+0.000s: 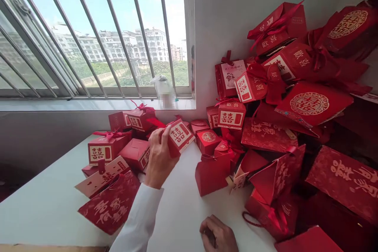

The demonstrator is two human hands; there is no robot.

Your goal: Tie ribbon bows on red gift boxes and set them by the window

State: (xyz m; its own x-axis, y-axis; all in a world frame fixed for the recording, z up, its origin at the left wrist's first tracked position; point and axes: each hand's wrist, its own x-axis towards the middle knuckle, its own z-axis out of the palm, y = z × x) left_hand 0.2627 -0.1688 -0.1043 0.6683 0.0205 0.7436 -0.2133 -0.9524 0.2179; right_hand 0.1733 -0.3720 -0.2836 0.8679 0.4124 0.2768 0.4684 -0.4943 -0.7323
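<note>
The left hand is gripping the small red cardboard gift box with a white label above the white worktop's middle, the box projecting rightward from the closed fingers, while the right hand is resting curled shut at the near edge, farther off.

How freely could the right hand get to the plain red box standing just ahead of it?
Probably yes: the right hand rests on the white table, and only bare tabletop lies between it and the plain red box.
</note>
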